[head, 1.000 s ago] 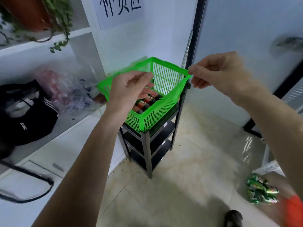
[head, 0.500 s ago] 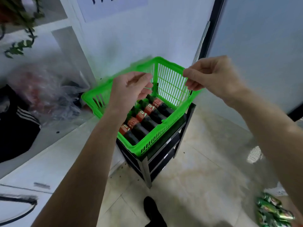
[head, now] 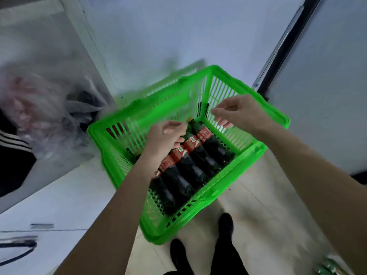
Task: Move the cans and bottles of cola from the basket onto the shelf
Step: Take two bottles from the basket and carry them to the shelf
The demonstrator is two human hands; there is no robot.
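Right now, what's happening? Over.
Both hands over basket, left hand and right hand empty. Cola bottles lying inside. Nothing blocking.

Dark plastic cola bottles (head: pixel 190 171) lie side by side in the green plastic basket (head: pixel 256 153), necks toward eleven o'clock.

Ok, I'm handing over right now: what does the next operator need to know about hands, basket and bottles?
Left hand: loosely curled above the bottle necks, holding nothing visible.
Right hand: over the basket's far corner, fingers loosely curled, empty.
Green slotted plastic basket: holds a row of dark cola bottles with red labels, lying side by side.
Done: nothing shelved yet in view.
Left: every bottle; no cans visible in the basket.
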